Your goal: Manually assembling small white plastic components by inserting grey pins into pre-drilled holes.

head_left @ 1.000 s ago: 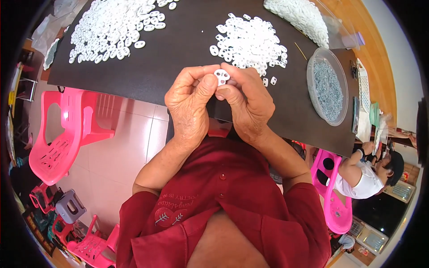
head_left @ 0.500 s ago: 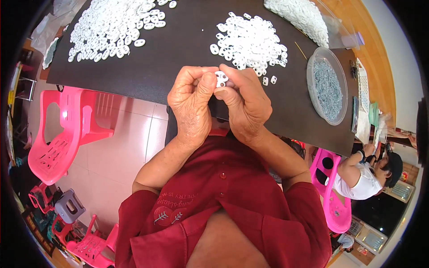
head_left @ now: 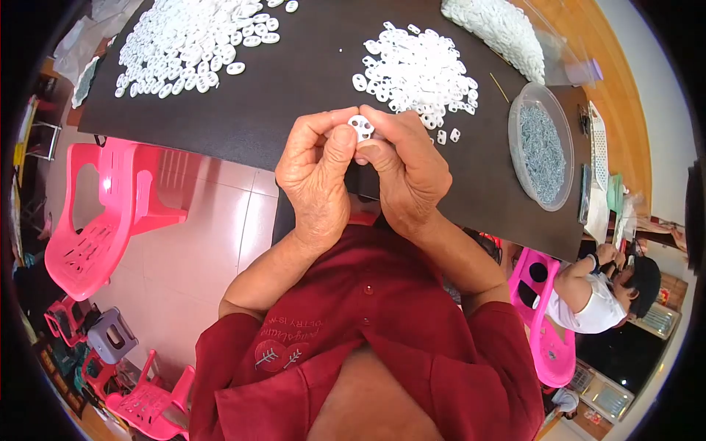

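Between my fingertips, above the table's near edge, is a small white plastic piece with round holes (head_left: 360,126). My left hand (head_left: 318,173) pinches it from one side with thumb and forefinger. From the other side my right hand (head_left: 410,165) grips it, thumb below and forefinger over the top. Just beyond my hands lies a pile of small white holed pieces (head_left: 419,70), with a few loose ones at its near right. A larger heap of white oval pieces (head_left: 184,44) covers the table's far left.
To the right stands a clear round tub (head_left: 520,151) of small silvery metal parts. Behind it lies a clear bag of white pieces (head_left: 500,33). A thin yellowish stick (head_left: 499,87) rests nearby. Pink chairs (head_left: 95,242) flank the dark table (head_left: 294,81); another person (head_left: 588,294) sits at right.
The white piece has turned between my fingers and now shows its holed face more fully. My hands stay nearly in place. The view has shifted slightly.
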`<action>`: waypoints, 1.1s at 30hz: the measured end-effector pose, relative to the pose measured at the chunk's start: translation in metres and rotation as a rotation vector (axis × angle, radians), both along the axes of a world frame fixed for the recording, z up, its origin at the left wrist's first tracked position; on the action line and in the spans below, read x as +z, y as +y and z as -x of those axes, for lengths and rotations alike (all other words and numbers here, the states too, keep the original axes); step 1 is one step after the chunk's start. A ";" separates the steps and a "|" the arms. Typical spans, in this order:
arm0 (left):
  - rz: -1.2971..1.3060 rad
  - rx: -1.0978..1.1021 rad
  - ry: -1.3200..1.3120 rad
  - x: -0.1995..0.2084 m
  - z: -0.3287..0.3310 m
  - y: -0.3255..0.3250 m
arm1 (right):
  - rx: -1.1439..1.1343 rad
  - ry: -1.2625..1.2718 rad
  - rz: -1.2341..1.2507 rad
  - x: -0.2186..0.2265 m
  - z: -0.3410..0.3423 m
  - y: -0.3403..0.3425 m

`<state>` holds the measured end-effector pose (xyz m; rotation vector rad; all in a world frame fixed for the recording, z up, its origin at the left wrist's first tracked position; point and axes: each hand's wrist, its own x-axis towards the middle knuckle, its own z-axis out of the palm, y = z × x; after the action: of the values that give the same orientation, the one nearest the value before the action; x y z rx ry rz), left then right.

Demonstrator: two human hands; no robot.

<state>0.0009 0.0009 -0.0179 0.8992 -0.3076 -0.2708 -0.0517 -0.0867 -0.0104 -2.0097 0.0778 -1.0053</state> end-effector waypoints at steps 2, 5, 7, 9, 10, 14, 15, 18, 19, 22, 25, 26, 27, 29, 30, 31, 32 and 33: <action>-0.005 0.019 -0.007 0.001 0.001 0.000 | -0.001 0.008 -0.011 0.000 -0.001 0.002; -0.016 0.048 -0.022 0.003 0.001 0.002 | 0.023 0.012 -0.005 0.003 -0.002 0.002; -0.020 0.027 -0.042 0.004 0.001 0.003 | 0.025 0.029 -0.020 0.004 -0.001 0.002; -0.027 0.028 -0.032 0.006 0.002 0.004 | 0.028 0.046 -0.035 0.004 -0.001 0.002; -0.033 0.026 -0.023 0.007 0.002 0.004 | 0.039 0.037 -0.037 0.003 -0.001 0.002; -0.025 0.026 0.000 0.006 0.002 0.003 | 0.047 0.022 -0.064 0.001 -0.002 0.002; -0.014 0.024 0.013 0.007 0.002 0.002 | 0.047 0.023 -0.064 0.001 -0.002 0.002; -0.028 0.043 -0.021 0.004 0.000 0.003 | 0.037 0.040 -0.078 0.001 -0.002 0.003; -0.054 0.062 -0.068 0.002 0.000 0.003 | 0.026 0.041 -0.061 0.002 -0.002 0.004; -0.097 0.119 -0.129 -0.001 0.000 0.002 | 0.011 0.043 -0.035 0.004 -0.003 0.005; -0.081 0.143 -0.117 0.000 0.001 0.002 | 0.013 0.036 -0.025 0.003 -0.006 0.005; -0.080 0.143 -0.117 0.001 0.001 0.001 | 0.017 0.029 -0.023 0.003 -0.007 0.005; -0.089 0.145 -0.113 0.003 0.001 0.001 | 0.017 0.030 -0.022 0.003 -0.007 0.005; -0.099 0.149 -0.110 0.003 0.001 0.001 | 0.006 0.029 -0.009 0.003 -0.007 0.006; -0.106 0.145 -0.108 0.003 0.001 0.002 | 0.007 0.028 -0.010 0.003 -0.007 0.005; -0.114 0.140 -0.107 0.003 0.001 0.002 | 0.006 0.025 -0.004 0.003 -0.007 0.005; -0.114 0.141 -0.107 0.003 0.001 0.002 | 0.004 0.023 0.001 0.003 -0.007 0.005; -0.140 0.159 -0.117 0.003 0.001 0.002 | 0.004 0.023 0.001 0.003 -0.007 0.005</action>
<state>0.0000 0.0032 -0.0150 1.0741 -0.3261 -0.0937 -0.0449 -0.0814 -0.0075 -2.0221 0.0861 -0.9797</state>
